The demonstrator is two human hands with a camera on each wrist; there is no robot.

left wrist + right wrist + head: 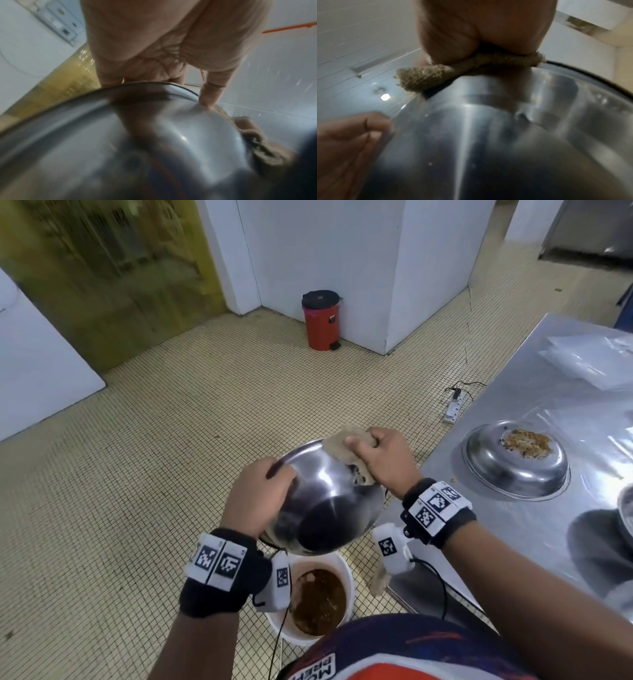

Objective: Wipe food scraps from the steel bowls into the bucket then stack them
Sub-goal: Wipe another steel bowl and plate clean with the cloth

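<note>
Head: left hand grips the rim of the tilted round steel bowl at 9 o'clock; right hand clamps a crumpled beige cloth on the rim at 1 o'clock. White plastic bucket of brown scraps sits directly below. Second steel bowl with scraps rests on the steel table at 3 o'clock.
Left wrist: blurred, thumb probably pressing the bowl's outside.
Right wrist: fingers closed round cloth at rim.

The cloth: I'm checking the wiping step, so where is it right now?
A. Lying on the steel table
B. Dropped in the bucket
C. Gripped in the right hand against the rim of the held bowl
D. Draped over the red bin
C: the right hand grips the cloth at the rim of the steel bowl, which the left hand holds tilted above the bucket.
</note>
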